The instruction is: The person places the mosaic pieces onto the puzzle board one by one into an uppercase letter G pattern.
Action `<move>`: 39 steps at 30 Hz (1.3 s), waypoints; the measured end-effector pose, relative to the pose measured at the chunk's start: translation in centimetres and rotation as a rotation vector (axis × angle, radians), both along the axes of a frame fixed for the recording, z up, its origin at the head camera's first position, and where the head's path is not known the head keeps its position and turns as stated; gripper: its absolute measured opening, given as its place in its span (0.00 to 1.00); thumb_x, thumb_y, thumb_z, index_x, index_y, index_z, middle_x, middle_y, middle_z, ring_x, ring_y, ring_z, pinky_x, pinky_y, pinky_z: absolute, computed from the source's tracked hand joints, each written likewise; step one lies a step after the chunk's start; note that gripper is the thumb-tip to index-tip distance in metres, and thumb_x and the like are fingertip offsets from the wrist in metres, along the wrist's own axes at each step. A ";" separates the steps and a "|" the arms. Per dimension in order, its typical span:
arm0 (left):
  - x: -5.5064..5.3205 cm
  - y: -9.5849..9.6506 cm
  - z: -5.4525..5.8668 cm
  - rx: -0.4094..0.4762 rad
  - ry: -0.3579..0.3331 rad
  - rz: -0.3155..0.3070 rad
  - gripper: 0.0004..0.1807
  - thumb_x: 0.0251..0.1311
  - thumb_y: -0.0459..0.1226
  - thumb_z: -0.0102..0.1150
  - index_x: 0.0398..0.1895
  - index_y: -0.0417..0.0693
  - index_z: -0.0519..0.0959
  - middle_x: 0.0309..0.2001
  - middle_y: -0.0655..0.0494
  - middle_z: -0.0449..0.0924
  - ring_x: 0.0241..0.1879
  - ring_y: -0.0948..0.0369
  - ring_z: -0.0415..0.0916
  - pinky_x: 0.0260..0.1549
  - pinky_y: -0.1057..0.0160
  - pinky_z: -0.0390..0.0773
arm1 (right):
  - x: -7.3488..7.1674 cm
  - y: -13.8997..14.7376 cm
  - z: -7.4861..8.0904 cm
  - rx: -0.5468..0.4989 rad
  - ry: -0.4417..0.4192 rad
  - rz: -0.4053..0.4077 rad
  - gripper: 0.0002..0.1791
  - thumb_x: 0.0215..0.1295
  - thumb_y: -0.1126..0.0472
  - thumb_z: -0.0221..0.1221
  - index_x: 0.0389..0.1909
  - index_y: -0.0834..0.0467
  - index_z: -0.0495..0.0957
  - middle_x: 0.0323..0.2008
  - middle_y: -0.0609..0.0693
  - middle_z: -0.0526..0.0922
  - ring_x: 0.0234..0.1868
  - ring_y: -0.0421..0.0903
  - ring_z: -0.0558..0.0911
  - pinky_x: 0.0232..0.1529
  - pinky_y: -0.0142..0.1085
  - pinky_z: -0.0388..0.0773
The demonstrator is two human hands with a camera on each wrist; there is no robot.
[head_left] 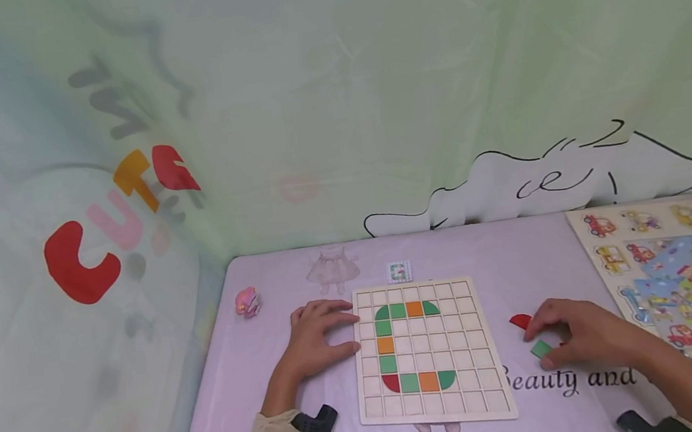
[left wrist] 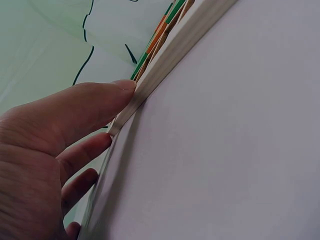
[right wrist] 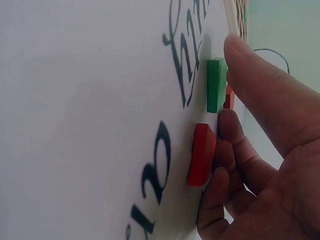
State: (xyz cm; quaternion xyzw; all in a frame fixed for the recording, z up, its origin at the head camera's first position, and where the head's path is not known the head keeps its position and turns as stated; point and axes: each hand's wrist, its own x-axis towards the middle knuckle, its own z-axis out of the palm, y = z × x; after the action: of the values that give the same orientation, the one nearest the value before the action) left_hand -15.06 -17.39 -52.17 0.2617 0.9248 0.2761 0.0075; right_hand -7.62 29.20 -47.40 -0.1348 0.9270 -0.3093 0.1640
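A wooden grid board (head_left: pixel 438 417) lies on the table, with green, orange and red tiles forming a C shape in its cells. My left hand (head_left: pixel 316 338) rests at the board's left edge, thumb and fingertips against it, fingers fairly straight. To the right of the board, my right hand (head_left: pixel 587 334) reaches over loose pieces, thumb and index finger spread on either side of a green square tile (head_left: pixel 540 348). A red rounded piece (head_left: pixel 519 321) lies by the index finger. Another red piece (right wrist: pixel 202 154) sits beside the curved fingers in the right wrist view, mostly hidden from the head view.
A small pattern card (head_left: pixel 399 272) lies behind the board. At the table's back left stands a pink toy figure (head_left: pixel 247 302). A picture puzzle board (head_left: pixel 588 236) with vehicle pieces covers the right side. Printed curtains hang behind and at left.
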 end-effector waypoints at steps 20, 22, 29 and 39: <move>0.0 0.0 -0.1 -0.020 0.014 0.005 0.23 0.55 0.55 0.71 0.55 0.67 0.85 0.65 0.65 0.77 0.67 0.57 0.67 0.67 0.39 0.56 | -0.9 -1.5 -0.7 0.152 -0.037 -0.111 0.27 0.43 0.43 0.79 0.34 0.52 0.76 0.29 0.46 0.73 0.36 0.44 0.72 0.32 0.32 0.64; 0.0 0.0 -0.1 -0.016 0.013 0.003 0.23 0.55 0.55 0.71 0.55 0.67 0.85 0.65 0.65 0.78 0.67 0.57 0.67 0.67 0.39 0.56 | -0.9 -1.6 -0.6 0.148 -0.043 -0.119 0.27 0.44 0.43 0.79 0.34 0.53 0.76 0.29 0.46 0.72 0.36 0.44 0.72 0.31 0.33 0.63; 0.1 -0.1 -0.1 -0.013 0.013 0.004 0.23 0.54 0.55 0.71 0.55 0.67 0.85 0.65 0.65 0.78 0.67 0.57 0.67 0.66 0.39 0.56 | -0.4 -1.5 -0.7 0.116 -0.012 -0.070 0.20 0.45 0.44 0.78 0.28 0.47 0.77 0.25 0.42 0.72 0.33 0.40 0.70 0.31 0.32 0.61; 0.0 0.0 -0.1 -0.003 0.016 -0.002 0.23 0.55 0.55 0.72 0.54 0.67 0.85 0.65 0.65 0.78 0.67 0.57 0.67 0.65 0.39 0.56 | 0.3 -1.7 -0.4 -0.071 -0.015 -0.060 0.17 0.52 0.45 0.75 0.27 0.48 0.77 0.23 0.41 0.72 0.29 0.34 0.71 0.29 0.30 0.63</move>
State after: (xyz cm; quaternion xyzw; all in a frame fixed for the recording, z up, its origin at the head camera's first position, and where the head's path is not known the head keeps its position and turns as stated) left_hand -15.07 -17.38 -52.27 0.2650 0.9249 0.2727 0.0005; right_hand -7.35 27.46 -47.76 -0.1105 0.9177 -0.3478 0.1568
